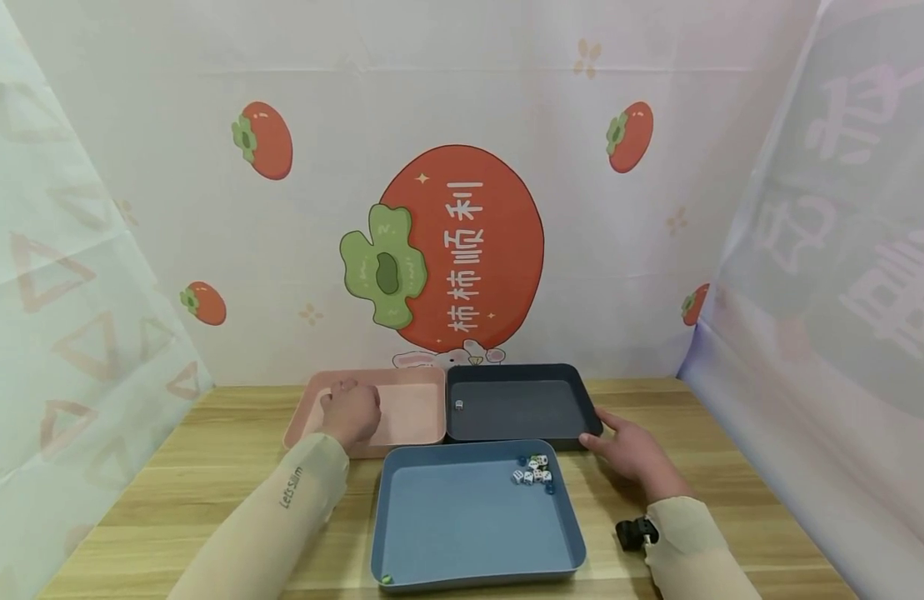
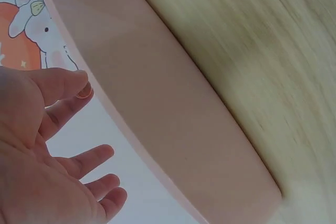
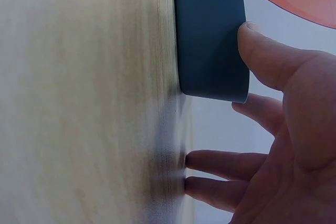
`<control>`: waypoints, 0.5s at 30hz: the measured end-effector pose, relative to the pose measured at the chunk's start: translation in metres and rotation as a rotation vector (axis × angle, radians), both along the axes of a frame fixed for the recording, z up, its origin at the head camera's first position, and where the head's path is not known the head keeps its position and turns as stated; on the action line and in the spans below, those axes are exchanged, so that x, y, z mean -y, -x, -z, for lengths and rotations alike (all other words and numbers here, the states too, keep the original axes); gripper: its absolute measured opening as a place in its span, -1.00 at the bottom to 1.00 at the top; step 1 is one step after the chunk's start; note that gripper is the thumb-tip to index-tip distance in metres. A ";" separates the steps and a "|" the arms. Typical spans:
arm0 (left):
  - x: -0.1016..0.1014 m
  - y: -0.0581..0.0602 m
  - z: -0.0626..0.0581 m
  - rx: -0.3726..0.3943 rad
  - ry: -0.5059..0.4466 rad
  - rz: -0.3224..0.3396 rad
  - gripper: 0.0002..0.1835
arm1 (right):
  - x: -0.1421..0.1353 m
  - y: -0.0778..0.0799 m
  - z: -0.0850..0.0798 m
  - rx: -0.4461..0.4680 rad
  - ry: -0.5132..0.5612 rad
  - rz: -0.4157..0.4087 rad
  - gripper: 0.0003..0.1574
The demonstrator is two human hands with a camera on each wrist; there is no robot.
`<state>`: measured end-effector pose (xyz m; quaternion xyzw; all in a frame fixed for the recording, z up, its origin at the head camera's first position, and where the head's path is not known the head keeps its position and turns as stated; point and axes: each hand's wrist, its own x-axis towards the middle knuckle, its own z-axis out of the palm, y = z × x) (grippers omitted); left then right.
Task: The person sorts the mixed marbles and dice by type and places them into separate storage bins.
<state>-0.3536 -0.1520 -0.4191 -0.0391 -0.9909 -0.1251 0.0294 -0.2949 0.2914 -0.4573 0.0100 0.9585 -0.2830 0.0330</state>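
Frame left, an orange piece (image 2: 84, 92) is being pinched by the left hand (image 1: 351, 413); frame right, a dark tray (image 1: 521, 408) is being touched by the outspread right hand (image 1: 632, 452).

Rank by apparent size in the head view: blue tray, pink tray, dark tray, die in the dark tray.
1. Blue tray, though nearest the camera.
2. Pink tray and dark tray: too alike to rank.
3. Die in the dark tray.

A small orange piece (image 2: 84, 91), pinched, hangs over the pink tray (image 1: 411, 414) adjoining the dark tray (image 1: 521, 406).
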 end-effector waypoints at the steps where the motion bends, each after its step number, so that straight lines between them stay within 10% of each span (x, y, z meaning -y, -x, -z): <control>1: 0.001 0.000 0.000 -0.003 -0.001 0.004 -0.79 | 0.000 0.000 0.000 -0.001 -0.001 -0.001 0.06; 15: 0.015 0.007 -0.005 -0.077 -0.110 -0.147 -0.58 | -0.001 0.002 0.002 0.003 -0.002 0.003 0.05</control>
